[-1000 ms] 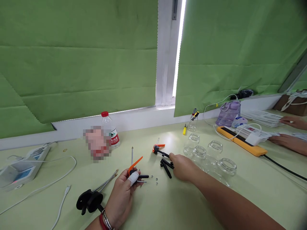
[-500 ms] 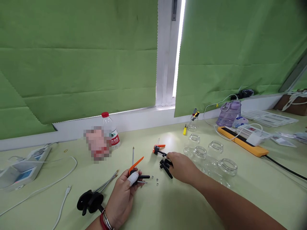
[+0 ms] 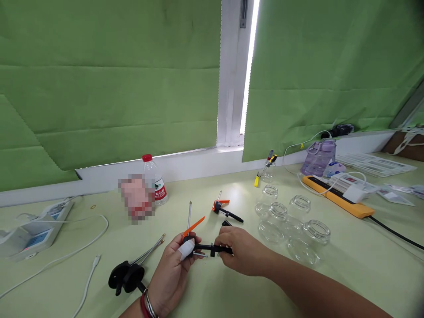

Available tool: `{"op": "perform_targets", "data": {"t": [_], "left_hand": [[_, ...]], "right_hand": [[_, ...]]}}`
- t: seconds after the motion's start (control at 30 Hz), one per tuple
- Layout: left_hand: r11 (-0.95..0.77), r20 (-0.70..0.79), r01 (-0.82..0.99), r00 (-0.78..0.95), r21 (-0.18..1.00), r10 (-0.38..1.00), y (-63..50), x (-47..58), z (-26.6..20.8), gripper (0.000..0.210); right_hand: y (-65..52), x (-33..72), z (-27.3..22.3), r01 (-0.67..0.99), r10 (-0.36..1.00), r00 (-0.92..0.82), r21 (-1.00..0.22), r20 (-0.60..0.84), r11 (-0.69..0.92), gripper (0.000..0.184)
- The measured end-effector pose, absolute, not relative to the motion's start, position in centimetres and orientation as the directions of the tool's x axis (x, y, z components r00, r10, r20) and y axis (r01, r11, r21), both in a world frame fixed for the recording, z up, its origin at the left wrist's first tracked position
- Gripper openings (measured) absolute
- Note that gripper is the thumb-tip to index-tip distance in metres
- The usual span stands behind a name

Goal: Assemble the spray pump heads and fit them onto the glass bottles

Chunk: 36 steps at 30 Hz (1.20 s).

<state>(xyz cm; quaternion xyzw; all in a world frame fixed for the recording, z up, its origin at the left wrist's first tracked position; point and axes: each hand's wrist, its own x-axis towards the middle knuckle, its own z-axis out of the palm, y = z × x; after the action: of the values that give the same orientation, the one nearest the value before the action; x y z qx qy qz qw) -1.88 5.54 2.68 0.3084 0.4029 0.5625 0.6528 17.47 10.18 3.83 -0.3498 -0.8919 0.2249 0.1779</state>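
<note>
My left hand (image 3: pixel 174 267), its thumb wrapped in white, is closed round a black fitting with an orange lever (image 3: pixel 194 227) and a thin metal rod (image 3: pixel 190 214) standing up from it. Between finger and thumb my right hand (image 3: pixel 243 251) grips a black plastic tube (image 3: pixel 226 250) with a small collar. The tube lies in line with the fitting's black stub; whether it is pushed on, I cannot tell. Behind my right hand rests a similar assembly with an orange lever (image 3: pixel 225 201), and a black piece (image 3: pixel 226 223) shows partly beyond my fingers.
Several clear glass jars (image 3: pixel 278 223) stand to the right. At the left lie black round-ended parts with metal rods (image 3: pixel 132 276) and a white cable (image 3: pixel 86 282). A water bottle (image 3: pixel 159 187) stands at the back, an orange power strip (image 3: pixel 338 196) back right.
My right hand has moved left and down from the other black pieces, carrying the black tube to the fitting in my left hand. The left hand has barely shifted.
</note>
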Motion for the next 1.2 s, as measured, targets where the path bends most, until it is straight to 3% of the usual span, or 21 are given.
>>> {"op": "perform_targets", "data": {"t": [0.27,0.43,0.57,1.2], "left_hand": [[0.181,-0.138,-0.418,0.132,0.890,0.982,5.2,-1.7,3.5,0.016],[0.178,-0.159,-0.238,0.097,0.955,0.983,5.1,-1.8,3.2,0.041],[0.137,-0.133,-0.122,0.041,0.983,0.990,5.2,-1.8,2.7,0.036],[0.110,-0.109,-0.033,0.015,0.993,0.994,4.9,-1.4,3.0,0.030]], "right_hand": [[10.0,17.6,4.3,0.500,0.696,-0.694,-0.571,0.184,0.651,0.008],[9.8,17.6,4.7,0.556,0.731,-0.678,-0.597,0.076,0.578,0.012],[9.7,17.5,4.9,0.609,0.740,-0.672,-0.562,0.008,0.559,0.014],[9.1,17.1,5.0,0.635,0.732,-0.680,-0.533,-0.042,0.560,0.017]]}}
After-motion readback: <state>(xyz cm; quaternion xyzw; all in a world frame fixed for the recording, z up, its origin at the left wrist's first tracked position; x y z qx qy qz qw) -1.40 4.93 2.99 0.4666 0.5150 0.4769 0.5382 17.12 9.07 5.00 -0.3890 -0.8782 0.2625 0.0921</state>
